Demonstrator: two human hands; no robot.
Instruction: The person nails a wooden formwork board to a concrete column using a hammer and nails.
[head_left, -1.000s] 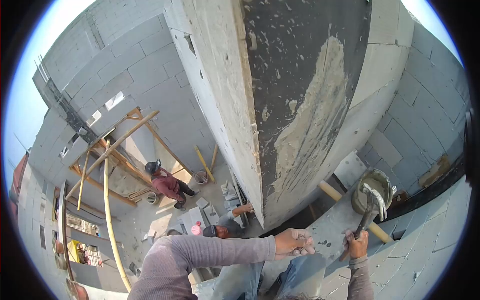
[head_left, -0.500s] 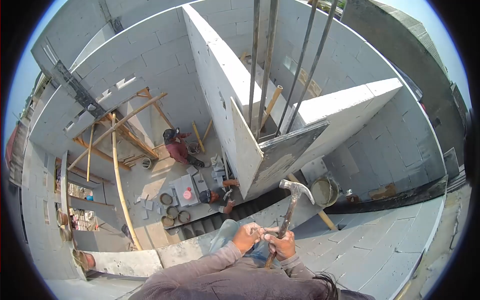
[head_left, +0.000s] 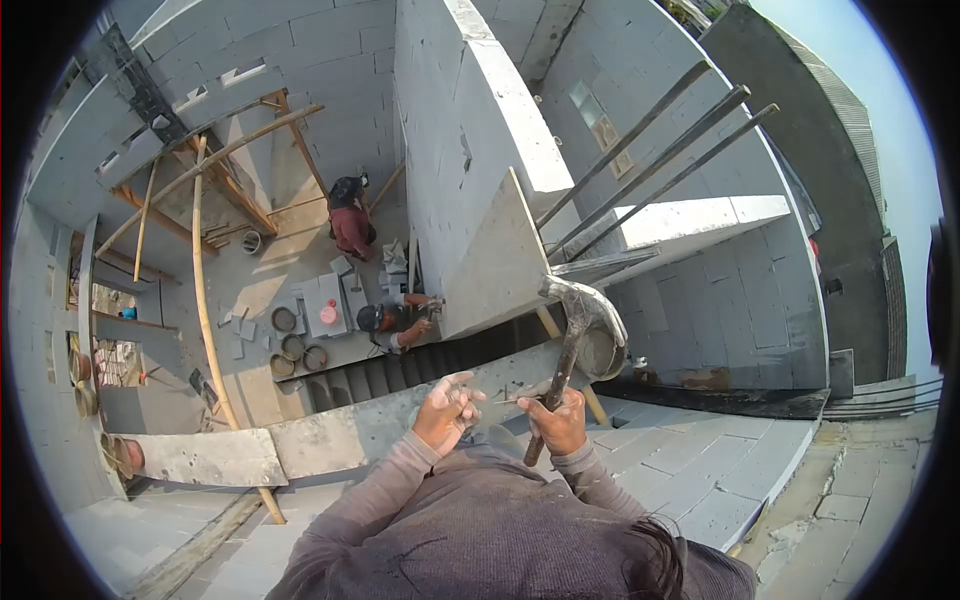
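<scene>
- right hand (head_left: 565, 424) clamped round hammer (head_left: 571, 350), dusty fingers could slip and drop it toward the person below (head_left: 396, 322)
- left hand (head_left: 440, 420) half curled, can't tell if it's gripping anything

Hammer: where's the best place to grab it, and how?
Probably low on the handle, coming from the right, as the right hand does now. The handle is long and slim, so fingers can wrap around it. It slants with the metal head up top, keeping your fingers away from the curved claw.
</scene>
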